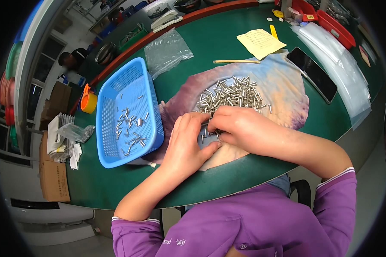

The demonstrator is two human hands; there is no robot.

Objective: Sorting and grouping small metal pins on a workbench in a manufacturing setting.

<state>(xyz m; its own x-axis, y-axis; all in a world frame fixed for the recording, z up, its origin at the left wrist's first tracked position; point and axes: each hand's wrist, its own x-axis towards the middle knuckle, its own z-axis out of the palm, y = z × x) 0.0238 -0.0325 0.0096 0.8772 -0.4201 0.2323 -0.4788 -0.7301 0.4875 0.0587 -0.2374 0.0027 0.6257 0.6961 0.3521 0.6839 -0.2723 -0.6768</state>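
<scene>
A heap of small silver metal pins (233,94) lies on a purple, orange and pale blue cloth (283,88) spread over the green table (221,40). My left hand (188,141) and my right hand (240,126) meet at the near edge of the heap, fingers curled over a few pins between them. Whether either hand grips a pin is hidden by the fingers. To the left stands a blue plastic basket (111,92) with several of the same pins (131,126) scattered on its bottom.
A clear plastic bag (166,50), a yellow paper note (260,42), a thin wooden stick (236,61), a black phone (317,73) and a stack of clear bags (343,68) lie further back. An orange tape roll (88,102) sits left of the basket. Red trays (330,17) stand far right.
</scene>
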